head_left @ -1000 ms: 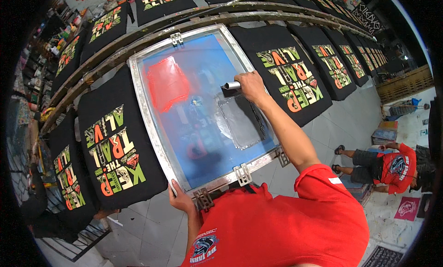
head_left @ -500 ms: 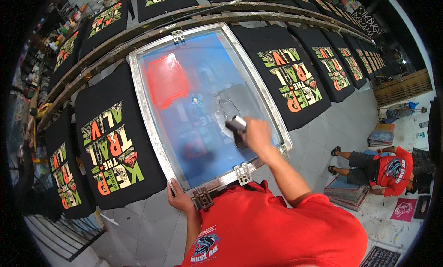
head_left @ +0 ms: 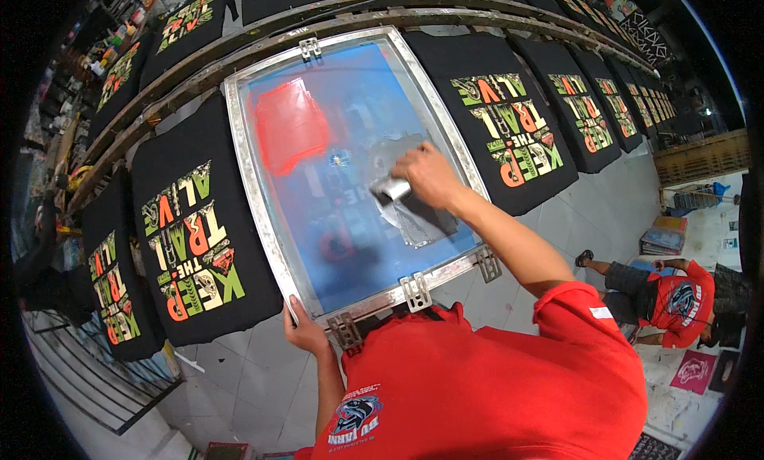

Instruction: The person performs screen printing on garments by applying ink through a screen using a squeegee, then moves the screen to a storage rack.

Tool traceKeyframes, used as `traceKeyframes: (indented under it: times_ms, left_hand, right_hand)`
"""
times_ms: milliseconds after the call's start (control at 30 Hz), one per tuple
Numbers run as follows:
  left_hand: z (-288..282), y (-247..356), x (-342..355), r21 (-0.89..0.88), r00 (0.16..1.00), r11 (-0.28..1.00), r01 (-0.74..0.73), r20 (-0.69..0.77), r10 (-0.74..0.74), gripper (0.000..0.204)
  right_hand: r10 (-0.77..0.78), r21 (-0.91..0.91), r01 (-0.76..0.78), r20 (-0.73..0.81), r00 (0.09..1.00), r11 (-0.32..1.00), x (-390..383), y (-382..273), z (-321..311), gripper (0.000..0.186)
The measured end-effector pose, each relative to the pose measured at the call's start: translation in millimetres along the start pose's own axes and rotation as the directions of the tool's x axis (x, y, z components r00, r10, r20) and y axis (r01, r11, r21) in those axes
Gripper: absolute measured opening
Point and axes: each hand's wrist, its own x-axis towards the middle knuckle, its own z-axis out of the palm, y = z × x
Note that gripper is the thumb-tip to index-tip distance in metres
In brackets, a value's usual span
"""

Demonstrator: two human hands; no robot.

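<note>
A screen-printing screen with a metal frame (head_left: 257,191) and blue mesh (head_left: 358,269) lies in front of me, with a red ink patch (head_left: 286,126) at upper left and a grey patch (head_left: 418,229) at right. My right hand (head_left: 422,173) is closed around a squeegee with a silver handle (head_left: 388,189), over the grey patch. My left hand (head_left: 302,326) grips the frame's lower left corner. Metal clamps (head_left: 416,291) sit on the near bar, close to my red shirt (head_left: 477,380).
Black shirts with colourful printed designs (head_left: 199,237) lie on boards either side and behind, along wooden rails (head_left: 191,86). A co-worker in red (head_left: 676,301) is at right beside stacked screens (head_left: 664,233). A metal railing (head_left: 95,388) is at lower left; tiled floor shows between.
My right hand with the squeegee swept from the upper part of the grey patch down toward me, then moved back up and away. My left hand stays on the frame.
</note>
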Motion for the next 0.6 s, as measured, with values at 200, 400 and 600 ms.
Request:
traceKeyframes:
  times_ms: [200, 400, 600]
  left_hand:
    - [4.4, -5.3, 0.8, -0.068, 1.0, 0.998, -0.018, 0.005, 0.018, 0.045]
    - [4.9, -1.5, 1.7, -0.055, 1.0, 0.998, -0.027, 0.001, 0.028, 0.046]
    - [4.4, 5.9, -2.4, -0.049, 1.0, 0.999, -0.001, -0.011, 0.001, 0.048]
  right_hand:
    - [-0.37, 0.056, 0.367, 0.064, 0.927, 0.929, -60.2, 20.7, -26.6, 0.018]
    - [0.026, -0.137, -0.027, -0.01, 1.0, 0.99, -2.2, 60.9, -5.4, 0.016]
    - [0.397, -0.01, -0.397, 0.019, 0.918, 0.918, 19.8, 35.6, -1.7, 0.021]
